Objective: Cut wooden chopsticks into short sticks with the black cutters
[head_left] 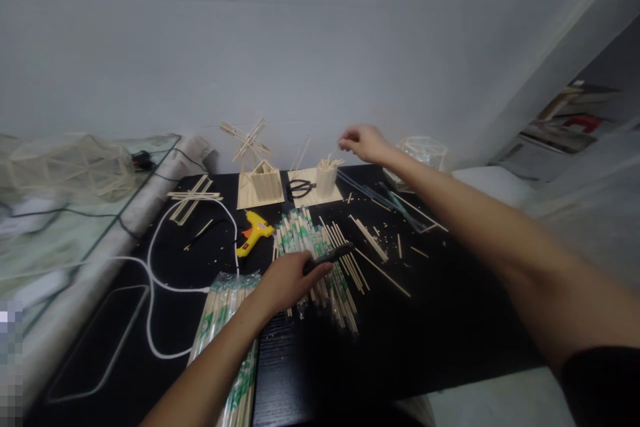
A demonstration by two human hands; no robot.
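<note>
Right hand (367, 142) hovering up-right of cup (327, 181), fingertips nearly meeting, hold unclear; left hand (287, 278), farther, gripping black tool (329, 257)

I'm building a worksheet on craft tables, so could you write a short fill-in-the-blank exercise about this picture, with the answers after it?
1. The upper hand, near the pale, stick-filled wooden cup, is the person's ____ one.
2. The lower hand, which grips a dark, elongated tool, is the person's ____ one.
3. The yellow plastic glue gun lies on a flat table coloured ____.
4. The pale wooden boards beneath the cup and the house-shaped wooden model number ____.

Missing words: right; left; black; two.
</note>
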